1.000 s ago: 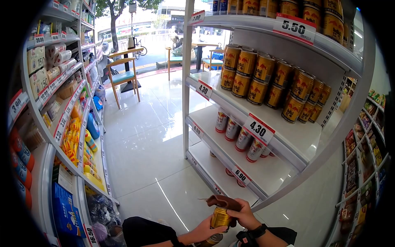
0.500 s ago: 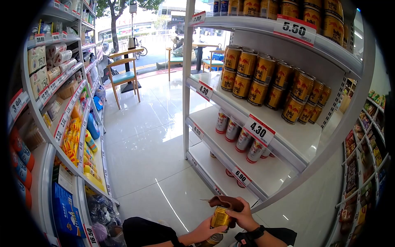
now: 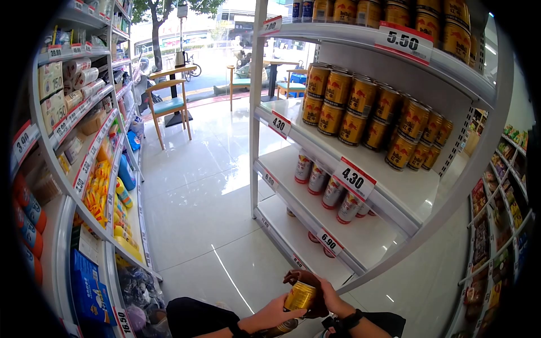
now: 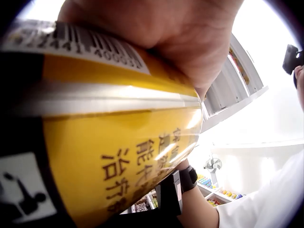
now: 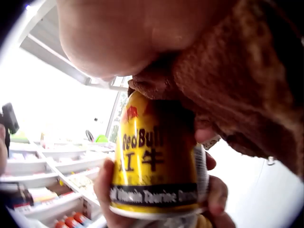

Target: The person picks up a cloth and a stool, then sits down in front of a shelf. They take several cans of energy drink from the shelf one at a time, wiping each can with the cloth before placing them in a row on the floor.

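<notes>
My left hand (image 3: pixel 271 316) grips a gold drink can (image 3: pixel 300 296) low in the head view. Its barcode and printed characters fill much of the left wrist view, where the can (image 4: pixel 118 142) lies sideways. A brown cloth (image 3: pixel 320 304) is in my right hand (image 3: pixel 336 302), draped against the can's far side and upper end. In the right wrist view, the cloth (image 5: pixel 228 80) hangs over the can's top and hides it, with left-hand fingers (image 5: pixel 217 194) around the lower part. Another round can-like end (image 3: pixel 288 325) shows just beneath the can.
A white shelf unit with gold cans (image 3: pixel 360 96) and silver cans (image 3: pixel 332 191) stands ahead to the right. Household goods fill the left shelves (image 3: pixel 84 129). Chairs (image 3: pixel 169 106) are by the glass front. Tiled floor (image 3: pixel 197 197) runs between.
The can has tilted over to the right at its top. The brown cloth has slid from above the can toward its right side, and both hands have shifted slightly.
</notes>
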The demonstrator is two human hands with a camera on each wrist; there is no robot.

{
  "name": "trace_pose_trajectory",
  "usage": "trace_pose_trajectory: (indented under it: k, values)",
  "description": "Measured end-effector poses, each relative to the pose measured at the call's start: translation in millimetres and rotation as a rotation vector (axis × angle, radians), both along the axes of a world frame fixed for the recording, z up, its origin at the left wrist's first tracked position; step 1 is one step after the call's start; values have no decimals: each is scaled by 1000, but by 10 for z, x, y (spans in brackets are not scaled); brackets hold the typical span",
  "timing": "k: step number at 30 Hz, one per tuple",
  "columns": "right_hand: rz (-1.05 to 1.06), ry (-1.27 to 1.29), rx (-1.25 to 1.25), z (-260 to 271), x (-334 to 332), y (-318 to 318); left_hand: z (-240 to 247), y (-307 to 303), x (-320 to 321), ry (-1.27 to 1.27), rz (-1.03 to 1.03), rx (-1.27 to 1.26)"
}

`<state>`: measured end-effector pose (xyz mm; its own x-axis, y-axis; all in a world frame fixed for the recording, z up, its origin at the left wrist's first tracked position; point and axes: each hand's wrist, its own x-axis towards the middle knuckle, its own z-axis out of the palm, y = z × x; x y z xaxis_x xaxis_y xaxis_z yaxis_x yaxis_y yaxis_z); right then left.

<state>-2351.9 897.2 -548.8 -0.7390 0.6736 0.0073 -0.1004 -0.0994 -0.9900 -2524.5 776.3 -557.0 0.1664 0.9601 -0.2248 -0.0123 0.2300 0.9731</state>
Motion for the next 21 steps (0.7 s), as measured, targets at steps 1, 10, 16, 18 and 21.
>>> trace_pose_trajectory:
  k: [1,10,16,18,21]
  values:
    - [35,24,-346,74,41,9,12,0,-5,-1,-3,0]
    - [360,78,-577,243,193,85,190,-84,-36,-480,-224,-229]
    - [388,136,-809,185,281,75,267,-120,0,-567,-219,-385]
    - [439,106,-801,221,239,91,170,-151,56,-640,-187,-316]
    - [345,95,-825,51,229,116,104,-146,93,-608,-154,-288]
